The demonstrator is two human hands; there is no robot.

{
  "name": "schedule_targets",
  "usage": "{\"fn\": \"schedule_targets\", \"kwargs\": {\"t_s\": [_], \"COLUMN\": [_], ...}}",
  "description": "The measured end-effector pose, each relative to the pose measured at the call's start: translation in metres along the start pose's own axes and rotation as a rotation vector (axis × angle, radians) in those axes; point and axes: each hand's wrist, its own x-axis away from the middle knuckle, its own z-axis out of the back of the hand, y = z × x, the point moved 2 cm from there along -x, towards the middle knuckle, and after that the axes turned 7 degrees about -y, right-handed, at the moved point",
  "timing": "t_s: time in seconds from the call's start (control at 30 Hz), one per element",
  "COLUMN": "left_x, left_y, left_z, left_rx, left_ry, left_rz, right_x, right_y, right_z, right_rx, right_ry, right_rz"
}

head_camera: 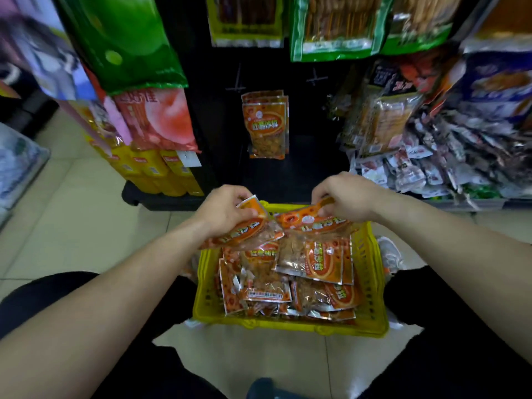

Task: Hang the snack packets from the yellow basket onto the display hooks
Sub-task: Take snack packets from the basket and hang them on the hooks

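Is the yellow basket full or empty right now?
Well filled: orange snack packets lie piled in overlapping layers across the yellow basket, hiding its floor.

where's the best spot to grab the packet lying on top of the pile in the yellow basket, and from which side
Pinch the top packet by its flat silver sealed edge nearest the person, coming down from above: it lies face up on the pile, the yellow basket walls block a sideways approach, and the filled middle looks too bulgy for a firm grip.

Glossy plastic packets (288,272); perforated plastic basket (371,286).
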Motion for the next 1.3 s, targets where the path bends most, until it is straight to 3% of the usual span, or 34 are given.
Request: {"fn": "schedule_targets", "kwargs": {"t_s": [0.17, 0.37, 0.6, 0.8, 1.0, 1.3], "left_x": [0.013, 0.009, -0.016, -0.047, -0.061, -0.055], "left_y": [0.043, 0.06, 0.056, 0.029, 0.023, 0.033], "left_z": [0.023, 0.016, 0.014, 0.02, 0.022, 0.028], "left_rx": [0.028, 0.05, 0.138, -0.226, -0.058, 0.089], "left_ry": [-0.015, -0.056, -0.078, -0.003, 0.167, 0.094], "left_rz": [-0.115, -0.193, -0.246, -0.149, -0.173, -0.22], "right_x": [0.016, -0.007, -0.034, -0.052, -0.057, -0.049], "right_y": [-0.021, -0.031, -0.021, 0.005, 0.024, 0.013], "right_z": [0.005, -0.002, -0.003, 0.011, 0.011, 0.016], "right_rx": [-0.006, -0.291, -0.342, -0.416, -0.456, -0.29], "right_ry": [0.065, 0.223, 0.217, 0.275, 0.241, 0.406], "right_rz": [0.094, 0.103, 0.145, 0.119, 0.001, 0.142]}}
